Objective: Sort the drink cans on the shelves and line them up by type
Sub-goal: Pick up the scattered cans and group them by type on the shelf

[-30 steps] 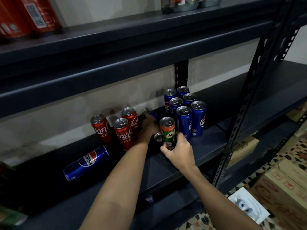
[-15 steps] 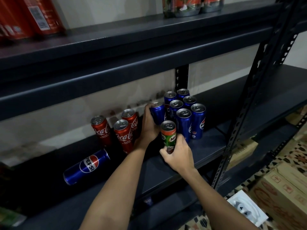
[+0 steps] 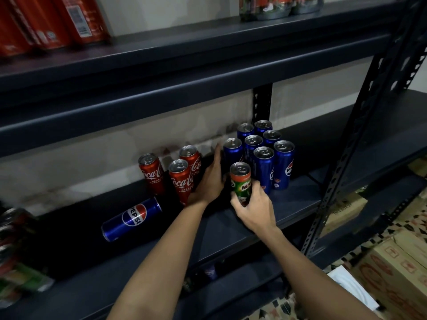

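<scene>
Several blue Pepsi cans stand upright in a cluster at the back right of the dark middle shelf. My left hand grips one more upright Pepsi can at the cluster's left side. In front of the cluster, my right hand grips a green Milo can low on its body, upright. Three red Coca-Cola cans stand just left of my left hand. Another Pepsi can lies on its side further left, near the shelf front.
The shelf above holds red packs at the left and green cans at the right. A perforated steel post rises right of the cans. Mixed cans crowd the left edge. Cardboard boxes sit on the floor.
My left hand brought a blue Pepsi can up from behind the Milo can and set it upright against the Pepsi cluster. My right hand kept its hold on the Milo can.
</scene>
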